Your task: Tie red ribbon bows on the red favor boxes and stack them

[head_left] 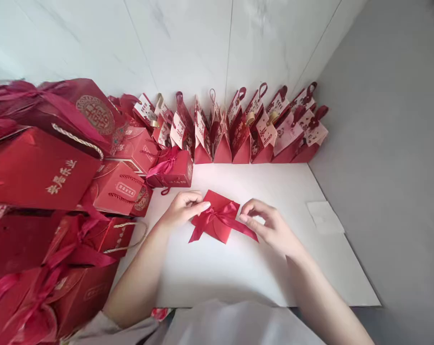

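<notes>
A red square envelope-like box (pixel 221 233) lies turned at an angle on the white board, wrapped with a shiny dark-red ribbon bow (pixel 219 215). Two ribbon tails spread from the knot, one to the lower left and one to the lower right. My left hand (pixel 184 207) pinches the bow's left loop, its thumb over the box's left corner. At the right loop's outer edge, my right hand (pixel 262 221) has thumb and forefinger together, with its other fingers curled. Those right fingertips cover whatever bit of ribbon lies between them.
A white board (pixel 274 282) covers the worktop. Red gift boxes (pixel 131 187) with rope handles and ribbons are stacked at left. Along the back stands a row of peaked red-and-pink boxes (pixel 222 141). A grey wall (pixel 389 158) bounds the right, near a white patch (pixel 325 217).
</notes>
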Action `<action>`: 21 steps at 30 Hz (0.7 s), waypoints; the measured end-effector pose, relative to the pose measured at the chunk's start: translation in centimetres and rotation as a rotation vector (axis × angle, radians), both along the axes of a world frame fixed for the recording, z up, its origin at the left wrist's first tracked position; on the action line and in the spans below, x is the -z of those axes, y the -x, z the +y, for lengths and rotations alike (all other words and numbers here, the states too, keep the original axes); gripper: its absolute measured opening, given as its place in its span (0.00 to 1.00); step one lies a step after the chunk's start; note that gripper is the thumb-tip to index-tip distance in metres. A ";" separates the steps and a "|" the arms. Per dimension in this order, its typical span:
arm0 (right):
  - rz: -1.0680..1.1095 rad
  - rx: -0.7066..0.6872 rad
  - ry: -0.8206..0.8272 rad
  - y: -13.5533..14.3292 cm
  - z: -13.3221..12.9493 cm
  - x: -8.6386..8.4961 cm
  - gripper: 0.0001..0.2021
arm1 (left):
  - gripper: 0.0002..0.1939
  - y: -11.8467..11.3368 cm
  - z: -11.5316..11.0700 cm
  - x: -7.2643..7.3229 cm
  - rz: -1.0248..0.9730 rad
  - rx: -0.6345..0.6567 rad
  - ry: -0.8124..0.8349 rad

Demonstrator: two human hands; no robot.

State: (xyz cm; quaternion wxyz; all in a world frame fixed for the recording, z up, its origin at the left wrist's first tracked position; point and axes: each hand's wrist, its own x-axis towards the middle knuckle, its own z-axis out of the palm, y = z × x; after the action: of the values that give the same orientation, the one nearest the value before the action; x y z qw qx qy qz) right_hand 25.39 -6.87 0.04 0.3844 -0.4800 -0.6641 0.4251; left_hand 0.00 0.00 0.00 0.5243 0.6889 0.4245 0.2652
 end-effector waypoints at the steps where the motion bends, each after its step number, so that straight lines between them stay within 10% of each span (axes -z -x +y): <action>1: -0.047 0.052 -0.107 0.4 0.1 -0.7 0.05 | 0.23 -0.1 -0.1 0.0 0.003 -0.006 -0.026; 9: -0.390 -0.213 -0.375 3.8 2.6 -2.9 0.04 | 0.22 -0.8 -0.9 0.5 -0.056 -0.025 -0.115; 21: -0.153 -0.431 -0.266 2.7 4.6 -1.2 0.02 | 0.24 -0.6 -0.7 1.0 -0.041 0.016 -0.064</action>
State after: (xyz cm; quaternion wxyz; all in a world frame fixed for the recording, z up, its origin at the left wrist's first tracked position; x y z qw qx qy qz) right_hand 22.72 -2.24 1.26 0.2933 -0.3034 -0.8283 0.3686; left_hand 0.64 -0.75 -1.01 0.5125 0.7032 0.3995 0.2884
